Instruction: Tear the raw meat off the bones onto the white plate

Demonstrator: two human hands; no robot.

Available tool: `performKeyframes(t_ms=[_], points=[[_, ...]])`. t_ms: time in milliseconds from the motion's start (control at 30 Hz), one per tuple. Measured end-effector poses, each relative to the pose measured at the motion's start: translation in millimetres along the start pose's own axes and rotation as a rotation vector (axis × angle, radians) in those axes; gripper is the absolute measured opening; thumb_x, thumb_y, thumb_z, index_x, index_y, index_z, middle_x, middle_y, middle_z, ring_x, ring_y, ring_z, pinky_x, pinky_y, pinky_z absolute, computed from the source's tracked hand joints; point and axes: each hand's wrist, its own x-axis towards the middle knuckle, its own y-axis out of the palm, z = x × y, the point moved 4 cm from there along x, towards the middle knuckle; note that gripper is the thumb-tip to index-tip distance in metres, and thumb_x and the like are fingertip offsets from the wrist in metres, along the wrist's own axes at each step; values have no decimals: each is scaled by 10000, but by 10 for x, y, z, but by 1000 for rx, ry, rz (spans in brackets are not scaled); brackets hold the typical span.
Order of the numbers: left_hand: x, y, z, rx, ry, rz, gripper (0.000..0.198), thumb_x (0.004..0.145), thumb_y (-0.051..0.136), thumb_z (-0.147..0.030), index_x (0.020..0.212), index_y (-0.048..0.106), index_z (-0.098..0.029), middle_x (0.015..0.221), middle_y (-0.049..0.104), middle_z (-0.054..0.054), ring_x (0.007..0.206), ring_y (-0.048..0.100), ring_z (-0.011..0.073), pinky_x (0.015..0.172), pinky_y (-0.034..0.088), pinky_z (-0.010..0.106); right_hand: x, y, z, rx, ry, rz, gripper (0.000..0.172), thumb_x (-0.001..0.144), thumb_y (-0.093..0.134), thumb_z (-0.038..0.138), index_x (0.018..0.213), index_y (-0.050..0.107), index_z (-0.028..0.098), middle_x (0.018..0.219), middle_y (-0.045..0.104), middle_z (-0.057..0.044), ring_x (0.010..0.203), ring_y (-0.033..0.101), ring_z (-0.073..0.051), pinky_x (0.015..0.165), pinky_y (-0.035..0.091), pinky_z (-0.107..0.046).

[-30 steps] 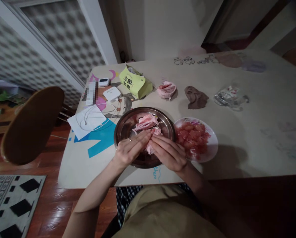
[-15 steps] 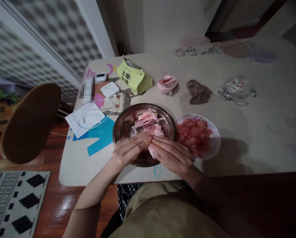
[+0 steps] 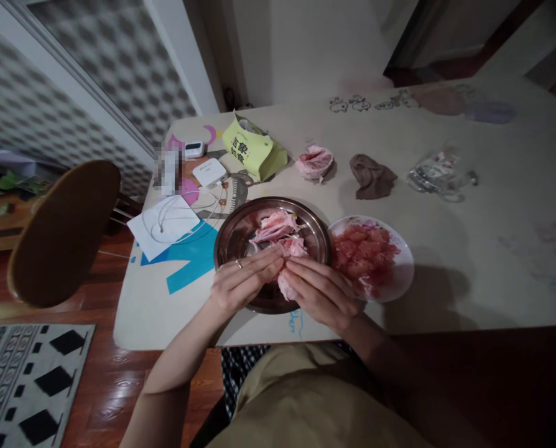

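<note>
Over a shiny metal basin [image 3: 221,230], my left hand [image 3: 243,283] and my right hand [image 3: 324,292] meet fingertip to fingertip. Both are closed on a pink pomelo segment [image 3: 287,288], which the fingers partly cover. Torn pink pomelo membranes [image 3: 277,224] lie in the basin beyond my fingers. Touching the basin on the right, a white plate [image 3: 405,277] with a floral rim holds a heap of peeled reddish pulp [image 3: 364,249]. A larger pomelo piece [image 3: 314,163] in its pale pink skin sits farther back on the table.
Behind the basin are a yellow-green paper bag [image 3: 254,149], a white box-shaped device [image 3: 209,172] and a cable on white paper [image 3: 163,233]. A crumpled brown cloth [image 3: 372,176] and a clear plastic item [image 3: 441,174] lie back right. A wooden chair [image 3: 63,233] stands left.
My fingertips have drawn slightly apart, and a little more of the segment shows between them. The view has shifted slightly; the basin, plate and other items stay in place.
</note>
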Motion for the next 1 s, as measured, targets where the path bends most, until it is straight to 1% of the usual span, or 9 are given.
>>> performKeyframes(t_ms=[100, 200, 367, 500, 600, 733, 833, 933, 1000], points=[[0, -1, -6, 0, -6, 15, 449, 1026, 590, -95, 1470, 597, -158, 1404, 712, 127, 1334, 682, 230, 1087, 635, 376, -12, 6, 6, -19, 17, -11, 356, 965, 648, 52, 1320, 670, 52, 1167, 802, -134, 1214, 737, -224, 1038, 658, -330], [7, 5, -17, 8, -4, 33, 436, 1039, 582, -128, 1469, 600, -196, 1394, 722, 102, 1310, 698, 224, 1073, 644, 373, -20, -1, 5, -23, 72, -11, 363, 985, 605, 61, 1342, 664, 90, 1134, 811, -103, 1167, 756, -207, 1015, 665, -322], [12, 20, -17, 1, 10, 47, 424, 1014, 617, -113, 1436, 620, -145, 1358, 741, 118, 1307, 702, 230, 1077, 644, 366, -12, -10, -27, 20, 138, -33, 296, 1018, 550, 101, 1276, 692, 126, 1070, 815, -92, 1097, 774, -196, 973, 676, -322], [6, 14, 9, 5, -1, 11, 396, 1025, 595, -122, 1416, 635, -167, 1344, 750, 100, 1269, 725, 226, 1038, 665, 361, 2, 23, -37, 18, 103, -43, 294, 983, 601, 76, 1259, 690, 118, 1050, 808, -102, 1097, 771, -212, 970, 676, -335], [28, 1, 1, 20, 20, -15, 375, 1031, 577, -125, 1399, 645, -146, 1285, 775, 112, 1249, 736, 234, 1012, 673, 356, 2, 32, -33, -33, 98, -53, 308, 980, 617, 81, 1279, 682, 110, 1055, 807, -106, 1092, 769, -213, 967, 676, -337], [67, -16, -10, 43, 10, -35, 426, 1033, 554, -106, 1454, 604, -138, 1268, 780, 132, 1250, 736, 230, 1001, 670, 335, -9, 35, -13, -87, 75, -23, 334, 991, 596, 70, 1312, 673, 124, 1087, 813, -91, 1092, 771, -198, 974, 669, -313], [57, -16, -5, 50, -11, -18, 464, 1030, 569, -110, 1493, 572, -141, 1323, 756, 133, 1264, 727, 224, 1027, 655, 328, -10, 27, 1, -111, 33, -19, 324, 997, 584, 75, 1305, 679, 108, 1107, 813, -95, 1131, 763, -203, 1006, 658, -310], [16, -11, -7, 48, -21, 20, 461, 1018, 587, -90, 1475, 595, -145, 1367, 734, 127, 1285, 715, 215, 1070, 632, 322, 0, 25, 7, -112, 17, -12, 321, 991, 612, 90, 1305, 679, 94, 1113, 810, -108, 1151, 757, -216, 1020, 653, -322], [-12, -19, -18, 53, -27, 17, 466, 1006, 613, -86, 1467, 607, -156, 1373, 732, 119, 1284, 715, 206, 1077, 626, 307, 0, 32, 9, -111, 31, -3, 345, 985, 632, 99, 1327, 673, 111, 1117, 811, -101, 1141, 761, -217, 1012, 658, -324]])
